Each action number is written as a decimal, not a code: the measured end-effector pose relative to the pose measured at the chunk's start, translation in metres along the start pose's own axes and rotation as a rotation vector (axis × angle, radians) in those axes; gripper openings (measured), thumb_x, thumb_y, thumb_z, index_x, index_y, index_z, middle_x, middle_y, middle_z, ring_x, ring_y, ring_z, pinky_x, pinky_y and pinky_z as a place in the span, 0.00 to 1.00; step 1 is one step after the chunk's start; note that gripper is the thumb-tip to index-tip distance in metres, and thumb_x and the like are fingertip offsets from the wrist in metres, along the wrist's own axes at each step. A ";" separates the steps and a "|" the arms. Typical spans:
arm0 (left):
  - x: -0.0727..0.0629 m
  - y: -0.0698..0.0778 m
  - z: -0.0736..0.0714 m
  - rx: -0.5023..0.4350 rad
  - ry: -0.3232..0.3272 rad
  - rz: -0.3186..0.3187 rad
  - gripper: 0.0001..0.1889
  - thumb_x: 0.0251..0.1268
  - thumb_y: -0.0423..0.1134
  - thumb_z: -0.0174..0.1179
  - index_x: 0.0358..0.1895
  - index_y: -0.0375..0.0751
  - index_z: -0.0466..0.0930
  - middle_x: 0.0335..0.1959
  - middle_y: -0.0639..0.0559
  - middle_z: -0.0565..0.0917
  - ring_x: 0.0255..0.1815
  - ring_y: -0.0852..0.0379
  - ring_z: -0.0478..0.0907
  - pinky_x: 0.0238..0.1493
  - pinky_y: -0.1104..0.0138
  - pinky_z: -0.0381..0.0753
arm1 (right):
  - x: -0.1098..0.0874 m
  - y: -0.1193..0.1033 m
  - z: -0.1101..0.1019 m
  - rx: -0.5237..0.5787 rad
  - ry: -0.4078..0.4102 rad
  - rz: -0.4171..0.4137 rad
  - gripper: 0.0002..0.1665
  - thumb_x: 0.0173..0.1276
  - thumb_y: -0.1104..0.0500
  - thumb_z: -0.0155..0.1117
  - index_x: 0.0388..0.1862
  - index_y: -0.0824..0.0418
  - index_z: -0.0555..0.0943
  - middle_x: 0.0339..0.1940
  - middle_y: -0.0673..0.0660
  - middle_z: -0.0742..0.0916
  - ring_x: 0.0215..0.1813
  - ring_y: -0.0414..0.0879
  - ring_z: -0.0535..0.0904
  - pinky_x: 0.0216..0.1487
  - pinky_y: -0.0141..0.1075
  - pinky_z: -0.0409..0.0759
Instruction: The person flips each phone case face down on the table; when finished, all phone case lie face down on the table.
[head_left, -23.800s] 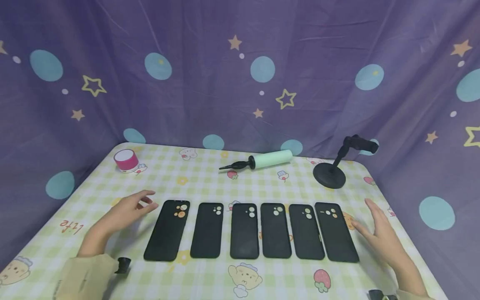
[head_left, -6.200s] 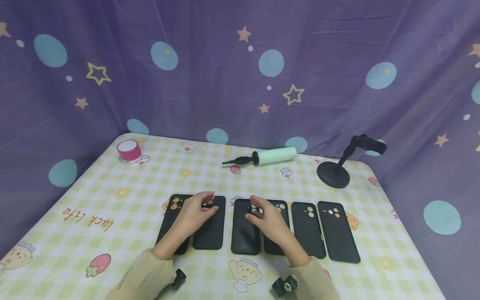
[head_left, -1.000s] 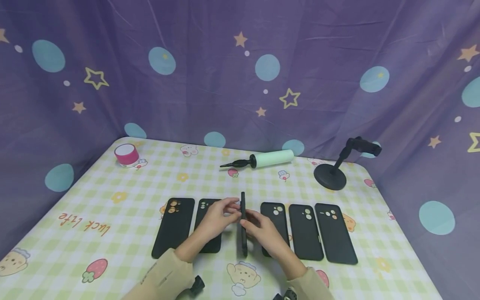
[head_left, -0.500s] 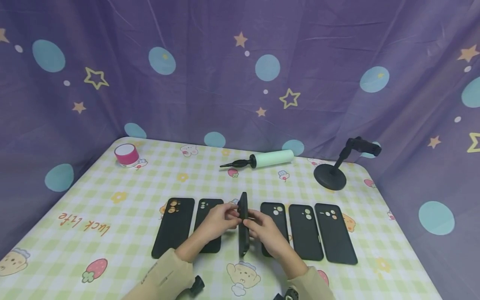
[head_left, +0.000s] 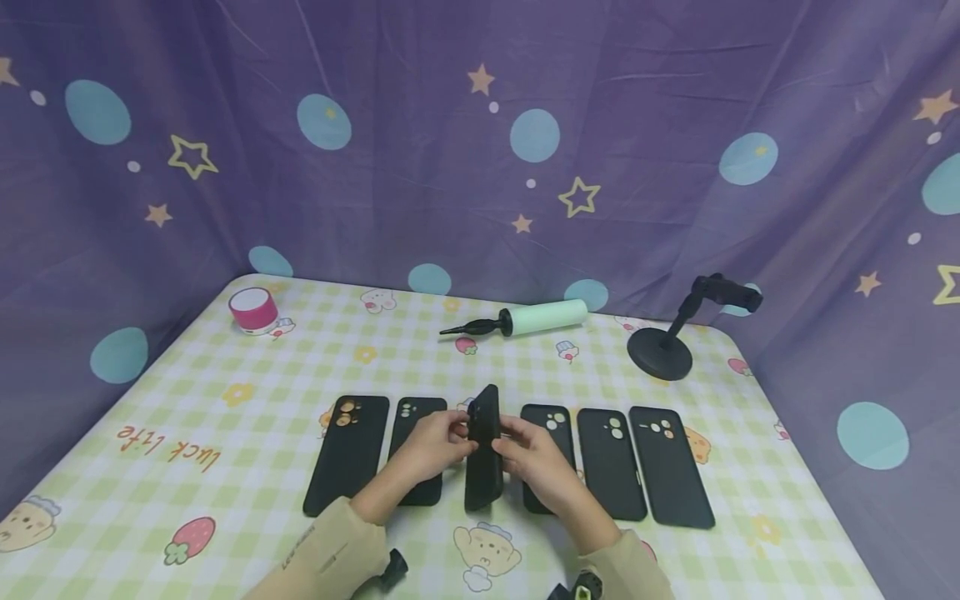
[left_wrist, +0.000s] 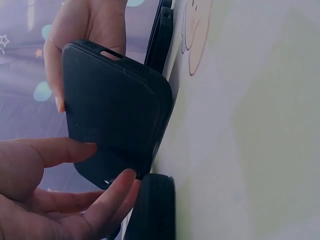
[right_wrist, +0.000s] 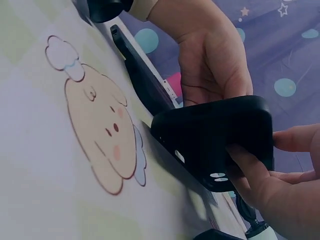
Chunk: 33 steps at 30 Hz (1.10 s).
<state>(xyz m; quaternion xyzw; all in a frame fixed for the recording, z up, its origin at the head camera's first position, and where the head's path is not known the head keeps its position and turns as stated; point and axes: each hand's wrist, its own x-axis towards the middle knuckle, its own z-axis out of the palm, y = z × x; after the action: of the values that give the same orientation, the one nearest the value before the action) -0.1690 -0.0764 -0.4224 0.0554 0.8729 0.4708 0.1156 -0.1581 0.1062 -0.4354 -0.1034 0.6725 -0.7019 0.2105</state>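
Note:
A black phone case (head_left: 482,471) stands tilted on one long edge on the table, its back turned left and partly upward. My left hand (head_left: 431,446) holds its left side near the camera end. In the left wrist view the thumb touches the smooth back of the case (left_wrist: 115,105), fingers by the camera end. My right hand (head_left: 538,467) grips the opposite side. The right wrist view shows the right thumb inside the hollow case (right_wrist: 200,125), other fingers outside its wall. Two black phone cases (head_left: 348,454) lie left of the hands, and three black phone cases (head_left: 611,467) lie right.
On the checked tablecloth (head_left: 292,475), a pink-and-white round container (head_left: 253,311) stands at the back left. A mint-green hand pump (head_left: 543,317) lies at the back middle. A black stand (head_left: 660,353) is at the back right, before a purple curtain (head_left: 420,167).
Earlier the third case lay flat in the row under my hands. A second ago it stood edge-on between them; since then it has tilted, bringing its back into view.

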 end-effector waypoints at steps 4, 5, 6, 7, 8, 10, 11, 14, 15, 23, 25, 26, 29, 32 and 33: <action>0.000 0.001 -0.002 0.056 0.015 0.003 0.25 0.55 0.33 0.67 0.57 0.25 0.75 0.43 0.40 0.85 0.41 0.52 0.83 0.39 0.63 0.85 | 0.000 0.000 -0.004 0.002 -0.025 -0.006 0.31 0.72 0.65 0.51 0.71 0.76 0.59 0.68 0.75 0.71 0.65 0.56 0.75 0.60 0.40 0.79; 0.000 0.002 -0.002 0.067 0.017 0.004 0.26 0.55 0.33 0.67 0.57 0.25 0.75 0.43 0.40 0.85 0.42 0.52 0.83 0.38 0.63 0.85 | 0.000 0.000 -0.005 -0.001 -0.029 -0.005 0.31 0.72 0.65 0.51 0.71 0.76 0.59 0.68 0.75 0.71 0.66 0.57 0.75 0.60 0.40 0.79; 0.000 0.002 -0.002 0.076 0.017 0.000 0.26 0.56 0.33 0.67 0.58 0.25 0.75 0.43 0.40 0.85 0.42 0.52 0.83 0.38 0.63 0.85 | 0.000 0.000 -0.006 -0.003 -0.033 -0.006 0.31 0.72 0.65 0.51 0.71 0.76 0.59 0.68 0.75 0.71 0.66 0.57 0.75 0.61 0.41 0.79; 0.000 0.002 -0.003 0.086 0.018 -0.002 0.26 0.56 0.34 0.67 0.58 0.25 0.75 0.43 0.40 0.85 0.41 0.52 0.83 0.37 0.63 0.85 | 0.000 0.000 -0.007 -0.006 -0.033 -0.004 0.31 0.72 0.66 0.51 0.71 0.76 0.59 0.68 0.75 0.71 0.67 0.58 0.74 0.61 0.41 0.79; 0.000 0.003 -0.003 0.098 0.021 -0.001 0.26 0.56 0.34 0.67 0.58 0.25 0.75 0.43 0.40 0.85 0.41 0.53 0.83 0.37 0.63 0.84 | 0.000 0.000 -0.008 -0.011 -0.028 -0.001 0.31 0.72 0.66 0.51 0.71 0.77 0.59 0.68 0.75 0.71 0.67 0.59 0.74 0.61 0.41 0.79; 0.000 0.003 -0.003 0.119 0.032 0.002 0.27 0.55 0.34 0.68 0.58 0.25 0.75 0.43 0.40 0.85 0.40 0.53 0.82 0.38 0.63 0.84 | 0.001 0.000 -0.009 -0.027 -0.013 0.009 0.31 0.72 0.66 0.52 0.70 0.77 0.59 0.67 0.75 0.72 0.67 0.60 0.74 0.60 0.41 0.79; 0.000 0.003 -0.003 0.127 0.037 0.004 0.27 0.55 0.34 0.68 0.58 0.25 0.75 0.43 0.40 0.85 0.40 0.53 0.82 0.39 0.62 0.84 | 0.001 0.000 -0.010 -0.037 -0.002 0.014 0.31 0.72 0.67 0.53 0.70 0.77 0.59 0.67 0.75 0.72 0.67 0.60 0.74 0.60 0.42 0.79; -0.001 0.003 -0.004 0.162 0.057 0.013 0.27 0.55 0.34 0.68 0.58 0.25 0.75 0.42 0.41 0.84 0.40 0.54 0.81 0.43 0.60 0.83 | 0.001 0.000 -0.011 -0.090 0.037 0.019 0.32 0.71 0.67 0.54 0.70 0.78 0.60 0.65 0.75 0.74 0.65 0.61 0.75 0.58 0.42 0.81; -0.002 0.002 -0.004 0.171 0.062 0.013 0.27 0.55 0.34 0.68 0.58 0.25 0.75 0.42 0.41 0.84 0.41 0.54 0.81 0.44 0.60 0.82 | 0.001 0.000 -0.011 -0.110 0.050 0.020 0.32 0.71 0.67 0.55 0.70 0.78 0.60 0.64 0.75 0.75 0.65 0.61 0.76 0.57 0.43 0.81; -0.002 0.003 -0.004 0.207 0.070 -0.002 0.27 0.57 0.36 0.68 0.58 0.27 0.74 0.43 0.42 0.83 0.40 0.55 0.79 0.44 0.59 0.82 | -0.002 -0.001 -0.007 -0.367 0.174 0.017 0.30 0.67 0.68 0.60 0.68 0.73 0.67 0.58 0.69 0.81 0.58 0.58 0.80 0.46 0.40 0.85; -0.002 0.003 -0.004 0.218 0.071 -0.005 0.27 0.57 0.36 0.68 0.59 0.27 0.74 0.42 0.43 0.83 0.39 0.56 0.78 0.44 0.59 0.81 | -0.002 -0.001 -0.007 -0.470 0.194 0.003 0.30 0.66 0.67 0.62 0.67 0.72 0.69 0.56 0.67 0.83 0.57 0.56 0.81 0.46 0.40 0.85; -0.002 0.003 -0.004 0.223 0.071 -0.007 0.27 0.57 0.36 0.68 0.59 0.27 0.74 0.42 0.43 0.83 0.39 0.56 0.78 0.44 0.59 0.81 | -0.002 0.000 -0.007 -0.528 0.202 -0.008 0.31 0.65 0.67 0.63 0.67 0.72 0.69 0.55 0.66 0.83 0.56 0.56 0.82 0.48 0.42 0.84; -0.002 0.004 -0.005 0.238 0.072 -0.011 0.27 0.57 0.37 0.68 0.59 0.27 0.74 0.42 0.43 0.83 0.39 0.56 0.78 0.45 0.58 0.81 | -0.002 0.002 -0.007 -0.706 0.225 -0.052 0.30 0.63 0.66 0.66 0.65 0.71 0.72 0.51 0.63 0.86 0.54 0.54 0.84 0.54 0.47 0.81; -0.002 0.004 -0.005 0.245 0.071 -0.015 0.27 0.58 0.37 0.68 0.59 0.28 0.74 0.42 0.44 0.82 0.39 0.56 0.77 0.45 0.58 0.81 | -0.002 0.002 -0.007 -0.812 0.240 -0.081 0.30 0.62 0.65 0.67 0.63 0.71 0.73 0.49 0.62 0.86 0.52 0.54 0.84 0.60 0.50 0.77; -0.002 0.004 -0.005 0.246 0.070 -0.017 0.27 0.58 0.37 0.68 0.59 0.28 0.74 0.42 0.44 0.82 0.39 0.56 0.77 0.45 0.58 0.81 | -0.002 0.002 -0.006 -0.835 0.240 -0.087 0.30 0.61 0.65 0.68 0.63 0.72 0.73 0.49 0.62 0.86 0.52 0.54 0.84 0.60 0.50 0.77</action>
<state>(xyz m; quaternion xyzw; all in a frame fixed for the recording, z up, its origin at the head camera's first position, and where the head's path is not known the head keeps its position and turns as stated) -0.1680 -0.0786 -0.4160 0.0452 0.9280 0.3607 0.0814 -0.1589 0.1127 -0.4379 -0.1258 0.9134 -0.3849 0.0413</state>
